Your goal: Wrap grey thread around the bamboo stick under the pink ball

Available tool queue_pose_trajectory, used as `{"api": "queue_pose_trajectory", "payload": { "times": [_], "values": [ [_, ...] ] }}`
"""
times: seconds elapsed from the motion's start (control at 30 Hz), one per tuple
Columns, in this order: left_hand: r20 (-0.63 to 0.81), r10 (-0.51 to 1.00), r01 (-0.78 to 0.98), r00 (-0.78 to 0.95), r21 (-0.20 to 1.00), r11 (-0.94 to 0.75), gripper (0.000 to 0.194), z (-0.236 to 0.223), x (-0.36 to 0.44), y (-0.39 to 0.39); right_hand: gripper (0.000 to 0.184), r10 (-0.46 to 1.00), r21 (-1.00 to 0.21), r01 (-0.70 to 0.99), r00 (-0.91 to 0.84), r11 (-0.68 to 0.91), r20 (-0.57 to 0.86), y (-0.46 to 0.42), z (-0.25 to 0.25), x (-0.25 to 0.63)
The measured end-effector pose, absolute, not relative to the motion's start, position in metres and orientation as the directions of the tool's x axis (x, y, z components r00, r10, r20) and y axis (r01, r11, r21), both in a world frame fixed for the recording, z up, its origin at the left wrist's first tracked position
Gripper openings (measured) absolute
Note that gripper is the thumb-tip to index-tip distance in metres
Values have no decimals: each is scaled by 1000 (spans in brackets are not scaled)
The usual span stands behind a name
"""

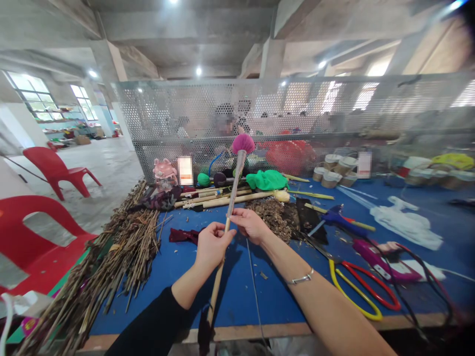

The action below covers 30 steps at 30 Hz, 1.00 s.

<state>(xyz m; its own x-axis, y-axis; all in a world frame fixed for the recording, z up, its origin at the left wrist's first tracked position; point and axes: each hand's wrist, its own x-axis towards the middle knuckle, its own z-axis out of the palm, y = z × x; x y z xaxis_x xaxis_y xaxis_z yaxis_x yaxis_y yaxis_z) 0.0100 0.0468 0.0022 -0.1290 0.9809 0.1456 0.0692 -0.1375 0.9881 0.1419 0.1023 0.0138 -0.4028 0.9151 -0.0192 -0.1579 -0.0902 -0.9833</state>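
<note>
A long wooden stick (pixel 218 282) slants up in front of me, topped by a round magenta cloth head (pixel 244 143). Greyish wrapping (pixel 237 180) covers its upper part below the head. My left hand (pixel 213 242) is closed around the bare wood just under the wrapping. With its fingers pinched at the wrapping's lower end, my right hand (pixel 249 225) touches the stick as well. A thin pale strand (pixel 254 282) runs from below my right hand to the table's front edge. Dark cloth (pixel 205 329) hangs at the stick's lower end.
Dry stalks (pixel 122 247) are heaped at left on the blue table (pixel 178 301). Large scissors (pixel 359 287) and a magenta device with cords (pixel 386 259) lie right. Behind are crumbled brown material (pixel 272 215), green cloth (pixel 267 180), more sticks (pixel 230 199) and a perforated metal screen (pixel 178 109).
</note>
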Motion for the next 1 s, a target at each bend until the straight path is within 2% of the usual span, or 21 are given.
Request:
{"api": "queue_pose_trajectory", "payload": {
  "times": [0.07, 0.17, 0.33, 0.53, 0.67, 0.77, 0.83, 0.93, 1.0],
  "values": [
    [100, 989, 65, -105, 993, -94, 29, 1, 11, 47, 34, 916, -986, -152, -401, -66, 1, 104, 13, 144],
    [14, 999, -61, -39, 998, -17, 35, 0, 14, 46, 37, 878, -983, -165, -478, -78, 11, 105, 12, 146],
    [-27, 997, -142, 68, 989, 36, 43, -2, 16, 47, 33, 876, -980, -168, -482, -103, -10, 106, 11, 141],
    [96, 990, -11, -104, 995, -97, 35, -5, 11, 48, 32, 929, -992, -128, -368, -16, 32, 106, 10, 137],
    [-20, 998, -179, 62, 983, 31, 41, 0, 14, 47, 37, 863, -977, -179, -504, -119, -13, 105, 10, 144],
    [-70, 982, -261, 176, 959, 115, 47, 0, 15, 46, 38, 868, -967, -200, -495, -158, -39, 105, 10, 142],
    [-84, 989, -206, 124, 972, 109, 44, -2, 14, 47, 37, 896, -972, -194, -443, -131, -32, 105, 9, 137],
    [-12, 1000, -70, -26, 998, 10, 39, -6, 13, 48, 37, 916, -980, -189, -400, -64, 18, 105, 8, 132],
    [6, 999, -45, -31, 999, -7, 38, -6, 13, 49, 36, 905, -983, -178, -425, -54, 27, 106, 9, 133]
  ]
}}
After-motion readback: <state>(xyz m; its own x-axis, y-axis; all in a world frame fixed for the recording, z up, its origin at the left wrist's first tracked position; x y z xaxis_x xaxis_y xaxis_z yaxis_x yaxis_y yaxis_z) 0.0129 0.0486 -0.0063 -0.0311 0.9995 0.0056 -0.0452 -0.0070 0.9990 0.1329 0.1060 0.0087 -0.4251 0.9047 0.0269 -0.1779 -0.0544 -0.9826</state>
